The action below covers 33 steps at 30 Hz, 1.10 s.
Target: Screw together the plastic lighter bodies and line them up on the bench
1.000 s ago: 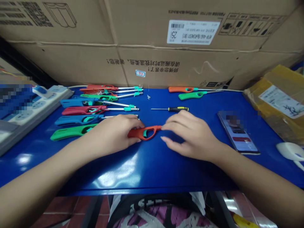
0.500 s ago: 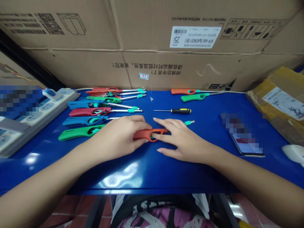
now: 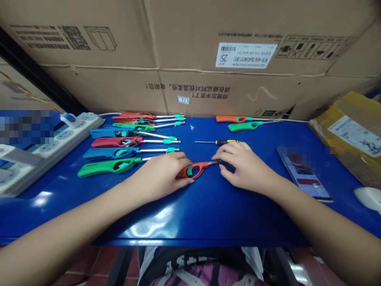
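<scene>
An orange-red long-nosed gas lighter (image 3: 199, 169) lies crosswise between my hands, its metal tube towards the right. My left hand (image 3: 157, 172) is closed around its handle, whose rear end is hidden. With fingers curled, my right hand (image 3: 251, 167) grips the tube; the tip is covered by the fingers. Just behind that hand lies a screwdriver (image 3: 222, 142) with a black and yellow handle, its far end partly covered. To the left is a row of several lighters, among them a green one (image 3: 99, 168), a blue one (image 3: 107, 153) and a red one (image 3: 113, 142).
An orange lighter (image 3: 230, 118) and a green lighter (image 3: 242, 126) lie at the back right. A phone (image 3: 309, 182), a taped parcel (image 3: 342, 135) and a white object (image 3: 367, 198) are on the right. A power strip (image 3: 59, 147) runs along the left; a large carton (image 3: 184, 51) stands behind.
My right hand has shifted right, from the lighter's trigger opening to its metal tube, and its fingers have curled. My left hand still holds the handle. The view has tilted slightly.
</scene>
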Tool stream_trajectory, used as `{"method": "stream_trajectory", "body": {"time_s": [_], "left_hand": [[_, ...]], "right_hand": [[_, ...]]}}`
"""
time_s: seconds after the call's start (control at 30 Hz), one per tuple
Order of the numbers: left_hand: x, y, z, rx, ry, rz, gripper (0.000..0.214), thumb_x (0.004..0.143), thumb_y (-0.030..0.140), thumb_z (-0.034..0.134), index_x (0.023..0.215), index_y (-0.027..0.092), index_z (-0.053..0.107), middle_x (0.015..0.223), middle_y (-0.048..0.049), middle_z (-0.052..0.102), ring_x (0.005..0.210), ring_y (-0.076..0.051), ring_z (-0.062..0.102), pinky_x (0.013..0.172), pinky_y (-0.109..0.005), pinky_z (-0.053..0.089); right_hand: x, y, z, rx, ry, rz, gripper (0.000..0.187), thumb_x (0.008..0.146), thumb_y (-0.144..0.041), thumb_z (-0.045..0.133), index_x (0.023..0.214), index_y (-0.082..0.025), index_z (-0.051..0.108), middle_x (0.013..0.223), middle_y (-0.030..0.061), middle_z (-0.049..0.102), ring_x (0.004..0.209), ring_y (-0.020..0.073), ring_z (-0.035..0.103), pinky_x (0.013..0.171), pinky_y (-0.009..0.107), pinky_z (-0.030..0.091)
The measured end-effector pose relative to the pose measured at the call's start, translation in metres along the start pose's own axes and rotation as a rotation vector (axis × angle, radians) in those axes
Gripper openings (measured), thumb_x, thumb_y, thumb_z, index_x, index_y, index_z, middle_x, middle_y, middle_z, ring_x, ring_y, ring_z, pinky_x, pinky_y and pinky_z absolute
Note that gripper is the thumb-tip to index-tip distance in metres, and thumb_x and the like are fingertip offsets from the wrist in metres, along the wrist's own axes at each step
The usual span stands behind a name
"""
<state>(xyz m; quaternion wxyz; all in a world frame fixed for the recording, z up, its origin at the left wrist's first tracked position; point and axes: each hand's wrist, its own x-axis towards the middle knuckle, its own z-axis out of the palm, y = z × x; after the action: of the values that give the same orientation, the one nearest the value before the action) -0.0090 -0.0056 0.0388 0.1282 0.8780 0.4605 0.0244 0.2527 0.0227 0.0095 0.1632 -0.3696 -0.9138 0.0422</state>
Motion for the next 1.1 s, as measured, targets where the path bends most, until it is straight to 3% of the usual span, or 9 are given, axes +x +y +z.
{"method": "stream_trajectory", "body": {"time_s": [0.13, 0.23, 0.33, 0.43, 0.63, 0.73, 0.87, 1.0, 1.1], "left_hand": [[-0.009, -0.008, -0.015, 0.135, -0.083, -0.099, 0.018, 0.091, 0.035, 0.062, 0.1, 0.021, 0.07, 0.092, -0.0051, 0.068, 0.077, -0.025, 0.067, 0.064, -0.034, 0.047], [-0.013, -0.011, -0.018, 0.251, -0.092, -0.101, 0.022, 0.087, 0.03, 0.067, 0.105, 0.017, 0.069, 0.103, -0.0101, 0.069, 0.089, -0.03, 0.069, 0.07, -0.038, 0.051], [-0.009, -0.011, -0.011, 0.212, -0.036, -0.037, 0.022, 0.089, 0.029, 0.065, 0.107, 0.017, 0.067, 0.107, -0.0106, 0.068, 0.097, -0.03, 0.068, 0.079, -0.039, 0.052], [-0.005, -0.01, -0.005, 0.147, -0.012, 0.01, 0.014, 0.091, 0.017, 0.054, 0.1, 0.017, 0.065, 0.102, -0.0088, 0.067, 0.09, -0.025, 0.066, 0.077, -0.036, 0.05], [-0.02, -0.022, -0.016, 0.308, -0.092, -0.055, 0.02, 0.07, 0.004, 0.058, 0.081, 0.019, 0.065, 0.09, -0.0085, 0.07, 0.09, -0.03, 0.064, 0.079, -0.041, 0.045], [-0.029, -0.028, -0.02, 0.378, -0.147, -0.083, 0.02, 0.069, 0.003, 0.056, 0.076, 0.019, 0.066, 0.086, -0.0101, 0.071, 0.09, -0.033, 0.065, 0.082, -0.045, 0.043], [-0.036, -0.029, -0.023, 0.381, -0.212, -0.09, 0.025, 0.075, 0.001, 0.048, 0.077, 0.019, 0.066, 0.085, -0.0101, 0.072, 0.085, -0.031, 0.067, 0.081, -0.043, 0.044], [-0.038, -0.032, -0.025, 0.418, -0.22, -0.147, 0.031, 0.072, -0.003, 0.044, 0.075, 0.018, 0.067, 0.084, -0.0113, 0.072, 0.087, -0.033, 0.068, 0.084, -0.047, 0.044], [-0.036, -0.039, -0.027, 0.435, -0.173, -0.174, 0.036, 0.068, -0.005, 0.045, 0.079, 0.018, 0.07, 0.091, -0.0127, 0.073, 0.096, -0.036, 0.068, 0.084, -0.046, 0.045]], "right_hand": [[0.001, 0.001, 0.008, 0.037, -0.082, -0.06, 0.028, 0.098, -0.015, 0.049, 0.116, -0.021, 0.069, 0.109, 0.0062, 0.071, 0.103, 0.024, 0.061, 0.093, 0.044, 0.043], [0.003, -0.008, 0.014, 0.089, -0.063, -0.128, 0.037, 0.098, -0.01, 0.046, 0.127, -0.022, 0.065, 0.119, 0.0055, 0.07, 0.11, 0.0217, 0.06, 0.097, 0.042, 0.041], [0.003, -0.012, 0.014, 0.046, 0.008, -0.161, 0.034, 0.097, -0.015, 0.05, 0.126, -0.024, 0.066, 0.122, 0.0042, 0.07, 0.114, 0.0224, 0.059, 0.106, 0.045, 0.035], [0.004, -0.005, 0.007, -0.016, 0.165, -0.082, 0.023, 0.096, -0.022, 0.055, 0.114, -0.022, 0.069, 0.114, 0.0048, 0.073, 0.111, 0.0237, 0.063, 0.107, 0.048, 0.033], [0.004, 0.021, -0.009, -0.096, 0.387, 0.077, 0.011, 0.091, -0.021, 0.059, 0.088, -0.021, 0.07, 0.095, 0.0035, 0.077, 0.095, 0.0243, 0.069, 0.094, 0.046, 0.043], [0.004, 0.03, -0.017, -0.105, 0.447, 0.167, 0.009, 0.088, -0.021, 0.061, 0.084, -0.021, 0.069, 0.095, 0.0041, 0.077, 0.096, 0.0254, 0.07, 0.092, 0.045, 0.046], [0.002, 0.039, -0.015, -0.102, 0.382, 0.253, 0.013, 0.088, -0.023, 0.059, 0.093, -0.02, 0.071, 0.105, 0.0066, 0.077, 0.104, 0.0285, 0.068, 0.093, 0.047, 0.049], [0.001, 0.044, 0.001, -0.179, 0.186, 0.304, 0.034, 0.09, -0.028, 0.056, 0.121, -0.019, 0.066, 0.127, 0.0123, 0.069, 0.118, 0.0358, 0.062, 0.094, 0.054, 0.048], [0.002, 0.045, 0.007, -0.157, 0.047, 0.325, 0.036, 0.09, -0.025, 0.053, 0.124, -0.017, 0.062, 0.128, 0.0146, 0.067, 0.118, 0.0367, 0.061, 0.096, 0.055, 0.047]]}}
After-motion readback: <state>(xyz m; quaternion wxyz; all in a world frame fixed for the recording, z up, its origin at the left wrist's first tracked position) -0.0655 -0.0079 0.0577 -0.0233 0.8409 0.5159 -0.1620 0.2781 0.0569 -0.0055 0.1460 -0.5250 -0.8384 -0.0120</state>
